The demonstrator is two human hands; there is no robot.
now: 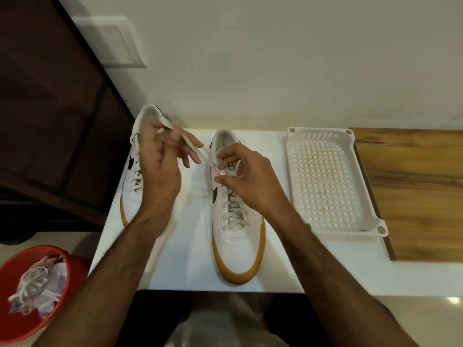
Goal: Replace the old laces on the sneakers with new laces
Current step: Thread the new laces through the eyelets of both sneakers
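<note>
Two white sneakers with tan soles stand on a white table [190,259], toes toward me. The right sneaker [235,236] is laced with a cream lace [233,216] up its front. My right hand [248,181] hovers over its tongue and pinches a part of that lace near the top eyelets. My left hand [160,169] is raised between the shoes and holds the lace's free end, which runs taut across to the right hand. The left sneaker [136,151] is partly hidden behind my left hand and forearm.
A white perforated plastic tray [325,181] sits to the right of the shoes, partly on a wooden board [416,191]. A red bucket [62,284] on the floor at lower left holds loose white laces and wrappers. A dark cabinet stands at the left.
</note>
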